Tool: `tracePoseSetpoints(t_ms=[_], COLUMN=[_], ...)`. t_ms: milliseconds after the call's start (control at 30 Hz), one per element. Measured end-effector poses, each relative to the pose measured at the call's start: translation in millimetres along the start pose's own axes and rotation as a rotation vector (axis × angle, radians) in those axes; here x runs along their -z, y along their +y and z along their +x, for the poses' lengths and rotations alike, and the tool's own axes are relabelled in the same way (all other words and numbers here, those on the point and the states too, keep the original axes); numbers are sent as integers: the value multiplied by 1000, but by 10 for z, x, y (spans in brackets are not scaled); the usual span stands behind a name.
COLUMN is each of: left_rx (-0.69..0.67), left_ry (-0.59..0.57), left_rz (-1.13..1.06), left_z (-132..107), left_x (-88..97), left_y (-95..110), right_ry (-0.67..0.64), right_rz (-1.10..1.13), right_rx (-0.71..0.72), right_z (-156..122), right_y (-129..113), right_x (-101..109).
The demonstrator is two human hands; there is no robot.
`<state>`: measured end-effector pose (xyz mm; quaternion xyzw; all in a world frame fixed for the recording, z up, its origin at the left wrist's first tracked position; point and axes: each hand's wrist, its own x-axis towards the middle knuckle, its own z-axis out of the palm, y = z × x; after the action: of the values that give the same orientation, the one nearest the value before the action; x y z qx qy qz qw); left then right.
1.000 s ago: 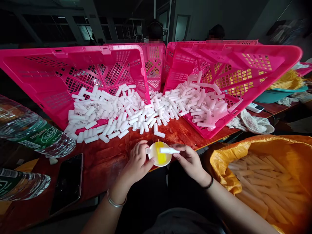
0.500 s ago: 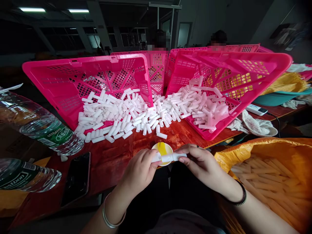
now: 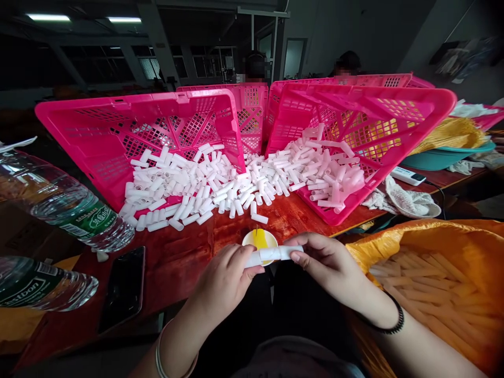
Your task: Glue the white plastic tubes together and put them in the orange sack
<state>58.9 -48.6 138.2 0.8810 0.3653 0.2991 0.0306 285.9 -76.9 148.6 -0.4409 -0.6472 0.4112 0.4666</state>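
Note:
Between my two hands runs a row of white plastic tube pieces (image 3: 270, 255), lined up end to end over my lap. My left hand (image 3: 224, 281) is closed around the left end, thumb below and fingers above. My right hand (image 3: 328, 262) pinches the right end between thumb and fingers. Whether the pieces are fitted into each other I cannot tell. Just behind them sits a small white bowl (image 3: 249, 239) with something yellow (image 3: 259, 239) in it and a thin dark spike sticking up. A heap of short white tubes (image 3: 220, 178) lies farther back.
Two pink baskets (image 3: 134, 100) (image 3: 413, 94) lie tipped towards me on the red table (image 3: 185, 247). Water bottles (image 3: 94, 215) and a phone (image 3: 123, 289) are at left. An orange sack (image 3: 452, 231) of longer tubes stands at right. Two people (image 3: 255, 65) (image 3: 348, 65) are beyond.
The tube pieces stay in both hands, now more nearly level, with the right-hand fingers shifted slightly along them. The whole view has shifted a little.

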Motion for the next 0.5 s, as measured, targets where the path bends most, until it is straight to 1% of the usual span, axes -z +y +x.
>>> tracePoseSetpoints(t_ms=[67, 167, 233, 267, 333, 400, 467, 500], left_rx=[19, 67, 87, 86, 68, 66, 124, 186], left_ry=[-3, -5, -10, -20, -52, -86, -114, -135], left_rz=[-36, -124, -146, -133, -78, -52, -140, -239], left_z=[-6, -9, -17, -24, -44, -61, -65, -59], left_x=[5, 25, 32, 31, 17, -6, -31, -41], left_y=[12, 27, 42, 53, 87, 139, 205, 241], right_ry=[4, 15, -11, -43, -115, -154, -126, -84], right_rz=[-47, -153, -207, -223, -228, -199, -184, -200], right_rx=[36, 152, 234, 254, 235, 174, 142, 153], right_z=[-13, -39, -45, -41, -14, 36, 94, 121], right_y=[-7, -31, -55, -65, -75, -59, -13, 19], right_x=[8, 25, 37, 42, 43, 20, -34, -73])
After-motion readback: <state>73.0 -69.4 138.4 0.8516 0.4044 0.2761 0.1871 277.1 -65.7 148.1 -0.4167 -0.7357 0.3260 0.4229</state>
